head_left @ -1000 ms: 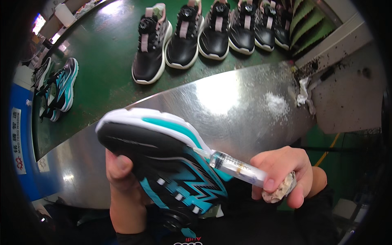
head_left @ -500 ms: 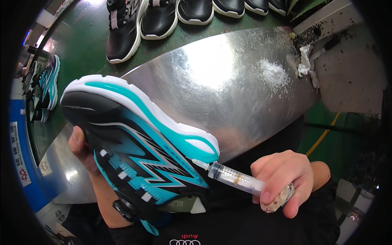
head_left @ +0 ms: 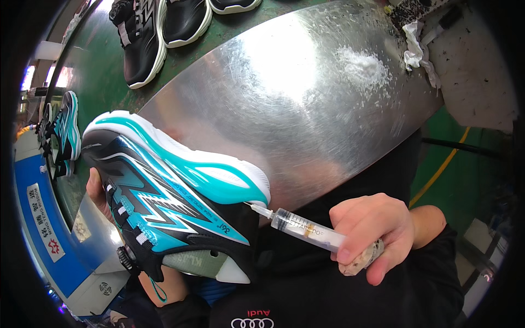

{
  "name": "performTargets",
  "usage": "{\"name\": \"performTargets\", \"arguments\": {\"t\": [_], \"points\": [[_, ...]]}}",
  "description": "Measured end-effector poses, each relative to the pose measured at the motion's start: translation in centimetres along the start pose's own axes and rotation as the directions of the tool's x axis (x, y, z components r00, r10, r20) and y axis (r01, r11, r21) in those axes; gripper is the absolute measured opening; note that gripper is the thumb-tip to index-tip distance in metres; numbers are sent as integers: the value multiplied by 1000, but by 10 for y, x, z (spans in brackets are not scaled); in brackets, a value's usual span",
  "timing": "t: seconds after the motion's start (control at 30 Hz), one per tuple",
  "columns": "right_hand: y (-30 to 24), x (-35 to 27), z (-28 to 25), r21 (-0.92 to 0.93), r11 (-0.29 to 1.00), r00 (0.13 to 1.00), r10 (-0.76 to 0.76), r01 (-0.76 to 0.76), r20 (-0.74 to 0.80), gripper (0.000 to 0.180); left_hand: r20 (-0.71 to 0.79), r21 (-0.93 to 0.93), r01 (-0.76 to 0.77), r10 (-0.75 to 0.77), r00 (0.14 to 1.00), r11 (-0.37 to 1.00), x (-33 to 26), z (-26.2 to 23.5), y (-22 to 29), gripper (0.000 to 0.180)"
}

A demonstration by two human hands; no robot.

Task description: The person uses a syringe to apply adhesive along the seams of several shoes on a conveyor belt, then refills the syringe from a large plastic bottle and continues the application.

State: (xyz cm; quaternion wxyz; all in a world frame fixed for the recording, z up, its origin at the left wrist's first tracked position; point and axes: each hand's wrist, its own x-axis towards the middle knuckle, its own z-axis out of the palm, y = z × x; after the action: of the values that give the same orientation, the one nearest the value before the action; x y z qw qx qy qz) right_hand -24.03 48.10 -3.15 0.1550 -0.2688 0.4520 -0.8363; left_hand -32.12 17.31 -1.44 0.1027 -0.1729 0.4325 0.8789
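A black and turquoise sports shoe (head_left: 164, 188) is held up on its side, its white and turquoise sole facing away from me. My left hand (head_left: 98, 191) grips it from beneath near the toe; most of that hand is hidden behind the shoe. A grey-green shoe last (head_left: 194, 262) shows in the shoe's opening. My right hand (head_left: 377, 229) is closed round a clear syringe (head_left: 309, 229) whose plunger end is wrapped in pale, stained material. The thin needle tip sits at the seam between the heel's upper and sole.
A shiny metal plate (head_left: 229, 109) covers the green bench (head_left: 93, 65), with white powder (head_left: 363, 68) on it. Crumpled white tissue (head_left: 414, 49) lies at its far right. Black shoes (head_left: 145, 46) line the far side; turquoise shoes (head_left: 66, 128) stand at left.
The shoe has turned, showing more of its side and the last, and shifted left. My right hand and the syringe have moved slightly left with it. The view has also shifted.
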Motion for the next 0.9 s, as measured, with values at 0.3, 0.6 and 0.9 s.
{"name": "performTargets", "arguments": {"t": [0.3,0.6,0.9], "points": [[10,-2,-1,45,998,999,40,-39,-35,36,188,-29,11,-6,982,1000,-28,-13,6,66],[24,6,11,-76,997,996,17,-23,-87,33,108,109,30,-41,993,994,-67,-37,9,67],[30,7,34,-191,981,995,-34,16,-93,36,18,123,85,-88,996,989,-154,-63,-21,69]]}}
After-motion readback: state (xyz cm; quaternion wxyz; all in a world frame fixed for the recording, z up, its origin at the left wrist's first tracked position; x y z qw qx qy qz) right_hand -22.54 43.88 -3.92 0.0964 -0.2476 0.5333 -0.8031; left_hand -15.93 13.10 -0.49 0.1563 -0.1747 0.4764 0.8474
